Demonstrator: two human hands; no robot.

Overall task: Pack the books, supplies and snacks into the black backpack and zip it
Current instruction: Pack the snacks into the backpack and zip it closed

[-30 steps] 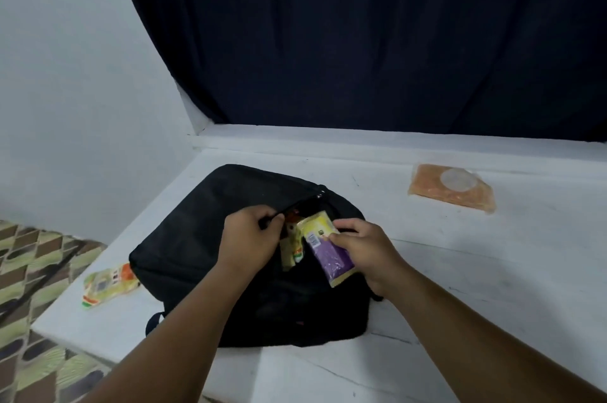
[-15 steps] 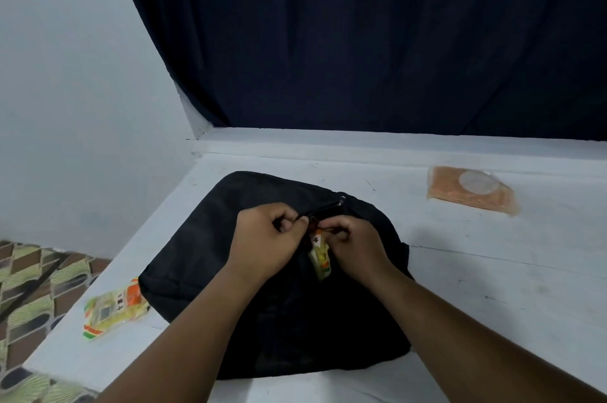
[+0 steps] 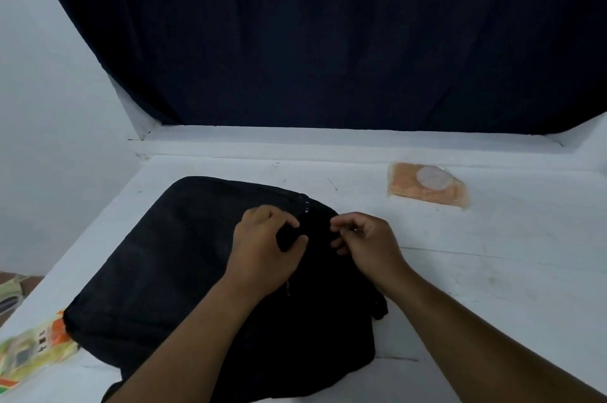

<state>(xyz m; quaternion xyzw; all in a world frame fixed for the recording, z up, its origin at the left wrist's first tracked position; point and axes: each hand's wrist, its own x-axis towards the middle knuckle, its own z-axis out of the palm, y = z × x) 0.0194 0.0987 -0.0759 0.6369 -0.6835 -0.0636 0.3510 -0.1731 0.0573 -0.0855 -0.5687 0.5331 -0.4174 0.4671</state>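
The black backpack (image 3: 157,277) lies flat on the white table (image 3: 492,287). My left hand (image 3: 262,248) pinches a fold of the backpack's fabric near the top zipper. My right hand (image 3: 364,238) is just to its right, fingers curled together over the backpack's upper edge; something small and shiny shows between the fingertips, probably a zipper pull. No snack packet shows at the opening. A yellow-and-orange snack packet (image 3: 31,350) lies at the table's front left corner. An orange snack bag (image 3: 427,185) with a pale round spot lies at the back right.
A dark blue curtain (image 3: 312,34) hangs behind the table above a white ledge (image 3: 328,143). A white wall stands on the left. Patterned floor (image 3: 10,291) shows past the table's left edge.
The yellow and purple snack packets held at the backpack's opening have gone out of sight inside. My right hand let go of them and moved slightly right along the backpack's top edge.
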